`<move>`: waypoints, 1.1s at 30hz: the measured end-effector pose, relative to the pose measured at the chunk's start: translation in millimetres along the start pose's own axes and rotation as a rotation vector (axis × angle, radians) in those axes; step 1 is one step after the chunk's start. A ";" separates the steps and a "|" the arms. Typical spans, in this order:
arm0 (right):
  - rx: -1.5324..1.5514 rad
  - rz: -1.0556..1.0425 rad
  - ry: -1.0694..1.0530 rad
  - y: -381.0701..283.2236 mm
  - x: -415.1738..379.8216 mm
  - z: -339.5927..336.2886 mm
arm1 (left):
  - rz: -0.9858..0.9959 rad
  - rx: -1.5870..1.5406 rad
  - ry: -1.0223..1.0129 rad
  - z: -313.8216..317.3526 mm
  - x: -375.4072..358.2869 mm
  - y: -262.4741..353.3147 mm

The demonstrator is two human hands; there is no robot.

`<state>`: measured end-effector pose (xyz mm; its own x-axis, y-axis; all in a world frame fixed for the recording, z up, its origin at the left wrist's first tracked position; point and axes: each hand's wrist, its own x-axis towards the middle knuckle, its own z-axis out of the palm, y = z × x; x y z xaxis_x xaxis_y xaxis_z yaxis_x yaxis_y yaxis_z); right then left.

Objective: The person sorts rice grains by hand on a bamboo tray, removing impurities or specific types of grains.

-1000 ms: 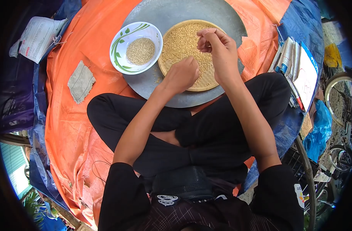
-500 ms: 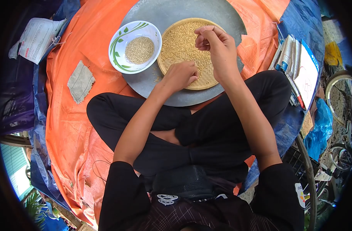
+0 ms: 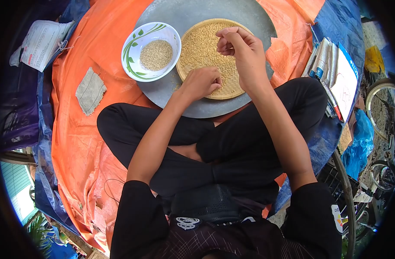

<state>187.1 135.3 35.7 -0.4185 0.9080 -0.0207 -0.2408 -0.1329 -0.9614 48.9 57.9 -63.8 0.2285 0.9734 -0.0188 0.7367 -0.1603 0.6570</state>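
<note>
A round woven bamboo tray (image 3: pixel 239 94) holds a spread layer of golden, unhusked-looking grain (image 3: pixel 206 45). My left hand (image 3: pixel 201 82) rests at the tray's near left rim, fingers curled down by the grain; what they hold, if anything, is hidden. Above the tray's right side, my right hand (image 3: pixel 245 46) is raised with thumb and fingertips pinched together. Anything between those fingertips is too small to make out. To the left, a white bowl with green leaf patterns (image 3: pixel 130 52) contains a heap of paler grain (image 3: pixel 156 55).
Tray and bowl stand on a large round grey metal sheet (image 3: pixel 163 13), laid over an orange tarp (image 3: pixel 83 142). A grey cloth scrap (image 3: pixel 90 91) lies on the left. Papers and bundled packets (image 3: pixel 325 64) sit at the right, near a bicycle wheel (image 3: pixel 372 112).
Both hands keep nearly the same place and closed shape. The left hand's fingers have shifted very slightly; the grain and bowl look the same.
</note>
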 end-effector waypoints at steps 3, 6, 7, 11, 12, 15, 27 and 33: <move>0.005 -0.005 -0.012 0.4 -0.5 -0.2 | 0.048 0.063 0.034 4.6 0.3 -2.9; 0.006 -0.004 -0.016 0.7 -1.2 0.7 | 0.043 0.106 0.040 6.4 0.4 -1.9; 0.003 -0.006 -0.020 1.1 -1.1 0.3 | 0.046 0.130 0.037 6.2 0.5 -0.8; -0.007 -0.006 -0.025 -0.3 -1.3 0.7 | 0.159 0.448 0.095 17.2 2.1 3.0; -0.007 -0.005 -0.026 -0.6 -1.2 0.3 | 0.190 0.521 0.086 17.7 1.5 6.9; -0.004 -0.002 -0.023 -1.6 -1.0 -0.7 | 0.254 0.693 0.066 20.9 -1.9 15.2; 0.028 -0.002 0.055 -6.9 4.6 -7.9 | -0.076 0.304 0.332 -55.0 -9.0 24.1; 0.013 -0.012 0.038 -7.6 4.8 -6.6 | -0.425 0.490 0.568 -118.1 -41.3 -29.2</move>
<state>192.7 143.4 41.1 -0.3821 0.9239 -0.0193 -0.2570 -0.1263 -0.9581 -57.3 41.8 6.8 -0.3853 0.8806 0.2760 0.9090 0.3105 0.2782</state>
